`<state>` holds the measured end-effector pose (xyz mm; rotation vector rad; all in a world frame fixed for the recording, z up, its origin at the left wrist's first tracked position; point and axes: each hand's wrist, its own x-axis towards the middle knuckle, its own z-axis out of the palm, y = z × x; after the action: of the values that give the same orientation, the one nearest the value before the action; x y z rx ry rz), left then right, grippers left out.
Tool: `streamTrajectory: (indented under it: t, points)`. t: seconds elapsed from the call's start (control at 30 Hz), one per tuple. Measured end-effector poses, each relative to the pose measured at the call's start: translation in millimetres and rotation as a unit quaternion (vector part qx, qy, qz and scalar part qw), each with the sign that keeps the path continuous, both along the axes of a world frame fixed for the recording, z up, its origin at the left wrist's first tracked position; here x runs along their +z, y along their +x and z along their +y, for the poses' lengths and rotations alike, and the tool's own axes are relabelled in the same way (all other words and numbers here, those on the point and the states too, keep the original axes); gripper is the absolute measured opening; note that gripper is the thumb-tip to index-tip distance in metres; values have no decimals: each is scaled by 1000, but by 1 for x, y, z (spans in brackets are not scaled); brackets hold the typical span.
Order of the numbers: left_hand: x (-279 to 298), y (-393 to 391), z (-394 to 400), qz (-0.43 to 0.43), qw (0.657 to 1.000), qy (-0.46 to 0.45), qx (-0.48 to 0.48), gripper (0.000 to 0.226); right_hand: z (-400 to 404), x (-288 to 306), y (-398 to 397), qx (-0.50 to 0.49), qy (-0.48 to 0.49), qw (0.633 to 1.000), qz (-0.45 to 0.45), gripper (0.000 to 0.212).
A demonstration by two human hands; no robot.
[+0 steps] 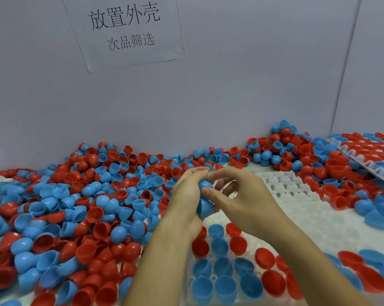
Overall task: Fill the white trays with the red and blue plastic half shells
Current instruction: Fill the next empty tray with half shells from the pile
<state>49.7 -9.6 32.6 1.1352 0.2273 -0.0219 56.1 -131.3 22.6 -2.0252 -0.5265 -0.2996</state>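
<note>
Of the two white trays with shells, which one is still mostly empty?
The white tray directly under the hands: only its near rows hold shells. The tray at the far right is tilted and already full.

Factory sorting station: posted work sign [123,29], heaped shells [76,206].

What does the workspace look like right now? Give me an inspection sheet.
Surface: white dimpled plastic tray, near rows filled, far rows bare.
Job's things: loose red and blue plastic half shells heaped at left and behind; second filled white tray tilted far right.
Clutter: nothing seen.
Hands: left hand and right hand both grip stuck-together blue shells above the tray.
Cables: nothing seen.
Surroundings: grey partition walls, printed paper sign.
</note>
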Motion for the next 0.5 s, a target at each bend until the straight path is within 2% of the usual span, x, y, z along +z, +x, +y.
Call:
streamTrajectory:
  t: [0.13,0.33,0.5]
  points:
    - [0,-1,-3,8,999,-20,-30,27,-2,0,5,-3,22,999,25,15]
    - [0,-3,2,28,994,-102,-9,17,-7,1,9,-16,190,978,84,15]
    - [0,0,3,59,995,-44,-62,39,-9,2,12,-5,303,946,115,21]
